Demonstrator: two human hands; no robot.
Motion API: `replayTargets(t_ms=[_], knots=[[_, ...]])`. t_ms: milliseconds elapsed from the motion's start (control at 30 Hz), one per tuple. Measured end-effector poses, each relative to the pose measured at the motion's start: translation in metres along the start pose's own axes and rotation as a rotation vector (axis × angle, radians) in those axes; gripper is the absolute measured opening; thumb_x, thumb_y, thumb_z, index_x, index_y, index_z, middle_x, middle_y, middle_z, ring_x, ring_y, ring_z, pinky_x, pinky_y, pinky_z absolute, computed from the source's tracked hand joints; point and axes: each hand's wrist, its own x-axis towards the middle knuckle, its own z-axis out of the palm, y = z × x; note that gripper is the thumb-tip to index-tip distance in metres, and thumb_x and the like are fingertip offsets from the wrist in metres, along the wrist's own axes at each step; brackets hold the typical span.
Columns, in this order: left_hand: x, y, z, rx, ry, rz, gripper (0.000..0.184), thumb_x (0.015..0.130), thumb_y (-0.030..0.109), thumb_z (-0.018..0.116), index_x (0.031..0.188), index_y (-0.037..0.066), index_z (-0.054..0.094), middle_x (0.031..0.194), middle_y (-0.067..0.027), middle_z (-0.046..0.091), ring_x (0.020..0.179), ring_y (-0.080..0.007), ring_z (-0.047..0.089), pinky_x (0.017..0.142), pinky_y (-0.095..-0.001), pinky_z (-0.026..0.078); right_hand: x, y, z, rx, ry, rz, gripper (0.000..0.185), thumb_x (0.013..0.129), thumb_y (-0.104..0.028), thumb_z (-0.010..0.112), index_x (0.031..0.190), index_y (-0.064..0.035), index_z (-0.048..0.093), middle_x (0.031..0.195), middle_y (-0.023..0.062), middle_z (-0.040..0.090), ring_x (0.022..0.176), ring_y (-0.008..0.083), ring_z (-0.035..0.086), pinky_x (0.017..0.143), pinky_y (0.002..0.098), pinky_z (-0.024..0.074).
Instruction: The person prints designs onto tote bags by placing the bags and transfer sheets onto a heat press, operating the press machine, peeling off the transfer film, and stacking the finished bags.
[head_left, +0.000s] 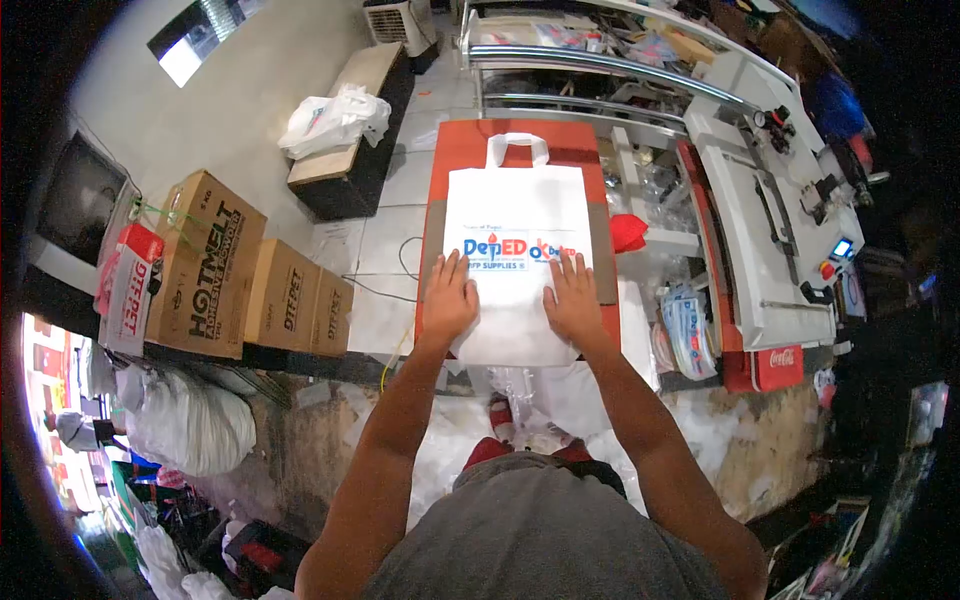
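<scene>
Grey shirt cloth (540, 530) came closest to the camera, with two bare forearms stretching forward on either side of it. Beyond them the hands were apart, palms down and fingers spread: the left hand (452, 297) rested flat near the left edge of a white bag (515, 200), and the right hand (573, 300) lay likewise near its right edge, neither clamped on anything. Between and just above the fingertips ran a blue and red "DepED" print (495, 248). The bag lay flat with its loop handle (495, 152) pointing away, over a grey-brown pad (604, 235) on a red board (465, 150). To the right stood a white press machine (765, 250) with a lit display (843, 248); to the left, a carton marked "HOTMELT" (205, 265) stood beside smaller cartons (283, 300). Farther off, a white plastic bag (335, 120) sat on a long low box (370, 170), and an air cooler (400, 22) stood beyond it.
</scene>
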Motion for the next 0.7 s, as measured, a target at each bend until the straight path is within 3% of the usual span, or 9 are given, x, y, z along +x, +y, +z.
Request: replayTargets(t_ms=[300,400,433,467,533,567,600,633,700], knots=[[-0.003,-0.017,-0.008,-0.306,0.104,-0.05,0.044,0.088,0.007,0.053,0.131,-0.003,0.053,0.137,-0.0247,0.051,0.13,-0.0416,0.045,0.111,-0.0471,0.033,-0.003,0.009,-0.02,0.121,0.137,0.029,0.053,0.091,-0.02,0.056,0.138,0.0007,0.045,0.15,0.0232,0.035,0.14,0.0426,0.029,0.115,0.0525,0.0235],[-0.043,-0.032,-0.043,-0.454,0.239,-0.336,0.044,0.09,0.007,0.058,0.132,-0.002,0.05,0.136,-0.0208,0.051,0.129,-0.034,0.047,0.111,-0.0439,0.035,-0.045,0.05,-0.067,0.253,0.453,0.068,0.035,0.088,-0.009,0.059,0.121,-0.0006,0.057,0.126,0.0229,0.056,0.12,0.0433,0.05,0.106,0.0507,0.0363],[-0.07,-0.06,-0.051,-0.328,0.277,-0.141,0.046,0.089,0.005,0.059,0.133,-0.001,0.048,0.136,-0.0176,0.051,0.128,-0.0302,0.047,0.109,-0.0413,0.037,-0.064,0.074,-0.08,0.2,0.518,0.078,0.03,0.088,-0.01,0.059,0.117,-0.0005,0.058,0.12,0.0224,0.059,0.115,0.0429,0.053,0.103,0.0503,0.0386],[-0.105,-0.073,-0.051,-0.701,0.242,-0.516,0.047,0.088,0.003,0.059,0.133,-0.002,0.047,0.134,-0.0165,0.051,0.124,-0.0288,0.049,0.105,-0.0404,0.04,-0.089,0.102,-0.096,0.126,0.586,0.098,0.026,0.088,-0.01,0.059,0.112,-0.0005,0.059,0.114,0.0218,0.061,0.11,0.0424,0.055,0.1,0.0498,0.0409],[-0.174,-0.111,-0.043,-0.604,0.334,-0.415,0.042,0.09,0.004,0.058,0.13,-0.002,0.048,0.133,-0.0178,0.05,0.119,-0.0296,0.05,0.098,-0.04,0.045,-0.131,0.163,-0.144,-0.037,0.526,0.333,0.023,0.089,-0.012,0.059,0.108,0.0009,0.059,0.108,0.0219,0.062,0.103,0.0426,0.057,0.097,0.0492,0.0423],[-0.213,-0.134,-0.046,-0.439,0.208,-0.576,0.042,0.094,0.01,0.056,0.132,-0.004,0.046,0.134,-0.0204,0.049,0.123,-0.0307,0.048,0.101,-0.0407,0.044,-0.147,0.192,-0.176,-0.113,0.49,0.309,0.025,0.09,-0.016,0.059,0.108,0.002,0.06,0.107,0.0233,0.061,0.103,0.0429,0.056,0.095,0.049,0.0431],[-0.205,-0.075,-0.084,-0.486,0.137,-0.937,0.042,0.097,0.014,0.053,0.134,-0.005,0.045,0.137,-0.0232,0.046,0.127,-0.0338,0.046,0.104,-0.0434,0.042,-0.155,0.21,-0.198,-0.219,0.623,0.466,0.027,0.09,-0.017,0.06,0.108,0.0028,0.06,0.107,0.025,0.06,0.103,0.0436,0.055,0.095,0.0497,0.0431],[-0.25,-0.106,-0.08,-0.075,-0.214,-0.877,0.044,0.099,0.02,0.052,0.137,-0.002,0.043,0.14,-0.0256,0.043,0.132,-0.0353,0.043,0.106,-0.0452,0.043,-0.159,0.237,-0.221,-0.316,0.662,0.496,0.031,0.09,-0.018,0.061,0.111,0.0038,0.059,0.106,0.0266,0.059,0.105,0.0443,0.054,0.094,0.0505,0.0433],[-0.366,-0.176,-0.037,0.289,-0.381,-0.626,0.04,0.098,0.025,0.054,0.128,-0.001,0.052,0.133,-0.0245,0.05,0.122,-0.0343,0.051,0.101,-0.0454,0.046,-0.149,0.268,-0.264,-0.548,0.761,0.473,0.032,0.09,-0.023,0.063,0.106,0.0041,0.058,0.104,0.0251,0.06,0.101,0.0435,0.057,0.089,0.0518,0.0469]])
